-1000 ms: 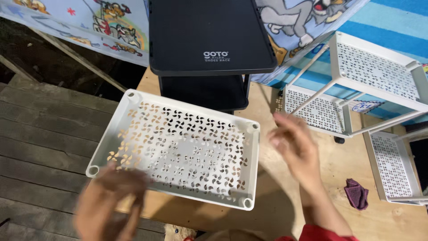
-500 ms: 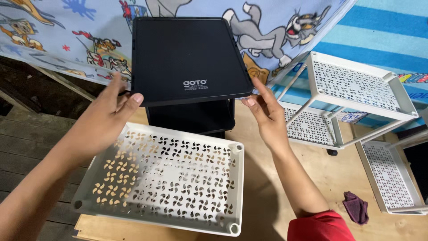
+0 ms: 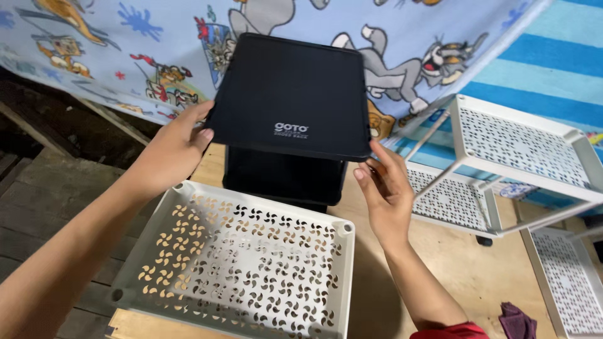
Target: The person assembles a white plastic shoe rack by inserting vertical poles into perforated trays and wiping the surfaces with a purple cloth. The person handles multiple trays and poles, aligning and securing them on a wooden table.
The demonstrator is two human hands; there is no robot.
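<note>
A black plastic rack (image 3: 290, 94) with a flat top shelf and lower tiers stands in the middle of the head view. My left hand (image 3: 171, 150) grips the top shelf's near left corner. My right hand (image 3: 386, 188) touches its near right corner, fingers curled against the edge. In front of the rack, between my arms, a white perforated shelf panel (image 3: 242, 263) lies flat on the wooden surface (image 3: 440, 270), untouched by either hand.
A white tiered rack (image 3: 521, 150) with perforated shelves and thin posts stands to the right, another white panel (image 3: 568, 282) below it. A purple cloth (image 3: 516, 320) lies at the bottom right. A cartoon-print fabric (image 3: 125, 50) hangs behind. Dark wooden planks (image 3: 44, 188) lie to the left.
Both hands left the white panel lying flat and rose to the black rack's top shelf, where they now hold its near corners. The view tilted up.
</note>
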